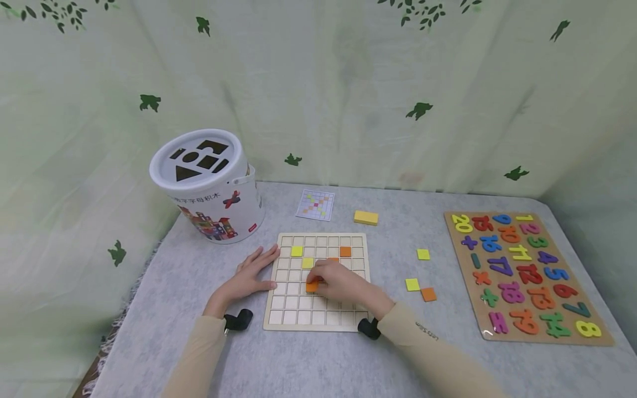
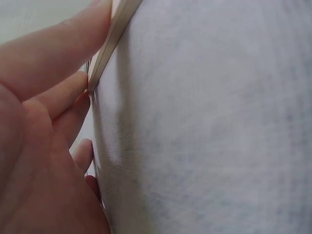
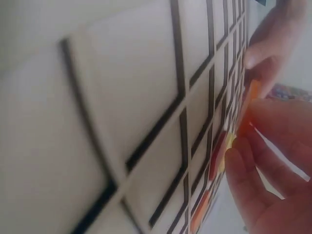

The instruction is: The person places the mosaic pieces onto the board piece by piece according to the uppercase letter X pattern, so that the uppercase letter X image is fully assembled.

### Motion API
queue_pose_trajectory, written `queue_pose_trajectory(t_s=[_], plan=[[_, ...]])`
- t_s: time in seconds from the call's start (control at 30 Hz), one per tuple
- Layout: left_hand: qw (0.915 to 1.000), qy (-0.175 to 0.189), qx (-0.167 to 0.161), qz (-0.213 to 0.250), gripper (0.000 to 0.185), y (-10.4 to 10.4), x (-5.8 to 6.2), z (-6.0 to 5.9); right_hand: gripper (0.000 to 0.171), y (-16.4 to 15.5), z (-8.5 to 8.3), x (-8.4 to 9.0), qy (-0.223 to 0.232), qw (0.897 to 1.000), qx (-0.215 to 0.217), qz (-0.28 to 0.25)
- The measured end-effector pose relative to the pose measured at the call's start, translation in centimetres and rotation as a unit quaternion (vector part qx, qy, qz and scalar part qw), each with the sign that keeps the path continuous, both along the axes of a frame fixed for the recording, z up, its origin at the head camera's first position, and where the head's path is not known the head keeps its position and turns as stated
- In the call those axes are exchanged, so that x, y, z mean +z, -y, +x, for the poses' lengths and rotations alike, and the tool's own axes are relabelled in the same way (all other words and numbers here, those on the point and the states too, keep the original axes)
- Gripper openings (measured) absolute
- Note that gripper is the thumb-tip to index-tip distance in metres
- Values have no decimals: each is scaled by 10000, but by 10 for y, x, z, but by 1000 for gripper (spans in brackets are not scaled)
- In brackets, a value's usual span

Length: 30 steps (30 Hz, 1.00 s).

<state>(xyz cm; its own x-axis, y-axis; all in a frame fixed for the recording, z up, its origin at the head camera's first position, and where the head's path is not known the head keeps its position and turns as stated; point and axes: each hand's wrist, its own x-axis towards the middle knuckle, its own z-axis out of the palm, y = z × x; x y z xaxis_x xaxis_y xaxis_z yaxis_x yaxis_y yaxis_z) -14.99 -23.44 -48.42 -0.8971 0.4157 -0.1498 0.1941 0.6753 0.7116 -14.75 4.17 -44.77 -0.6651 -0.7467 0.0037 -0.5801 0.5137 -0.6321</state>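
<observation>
A wooden grid board [image 1: 318, 320] lies on the grey table in the head view. My left hand [image 1: 251, 273] rests flat beside the board's left edge [image 2: 105, 53], fingers straight and touching it. My right hand [image 1: 332, 279] is over the middle of the board and pinches an orange square tile [image 1: 312, 286] at a cell; the right wrist view shows the orange tile [image 3: 247, 114] between thumb and fingertips against the grid board [image 3: 146, 122]. Two yellow tiles [image 1: 297, 251] and an orange tile [image 1: 345, 251] sit in upper cells.
A white bucket [image 1: 211, 185] with shape slots stands at the back left. A pattern card [image 1: 315, 205] and a yellow block [image 1: 366, 217] lie behind the board. Loose yellow and orange tiles [image 1: 420, 288] lie to the right, then a number puzzle board [image 1: 527, 276].
</observation>
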Motion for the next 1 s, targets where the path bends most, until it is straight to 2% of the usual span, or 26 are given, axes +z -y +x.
queue_pose_trajectory(t_s=[0.2, 0.43, 0.57, 0.8, 0.9, 1.0], plan=[[10000, 54, 13, -62, 82, 0, 1, 0, 17, 15, 1, -3, 11, 9997, -44, 243], [9999, 137, 83, -40, 82, -1, 2, 0, 19, 22, 1, -7, -271, 9987, -15, 435], [9999, 112, 64, -32, 83, -1, 1, -1, 23, 16, 2, -8, 25, 9993, -180, 328], [9999, 88, 66, 3, 83, -1, -1, -1, 21, -30, 2, -5, 451, 9949, -584, -684], [10000, 62, 58, -18, 84, 0, -1, 0, 20, -61, 3, -4, 467, 9908, -971, -817], [10000, 42, 46, -16, 84, 0, -1, 0, 20, -94, 4, -5, 302, 9866, -1426, -729]])
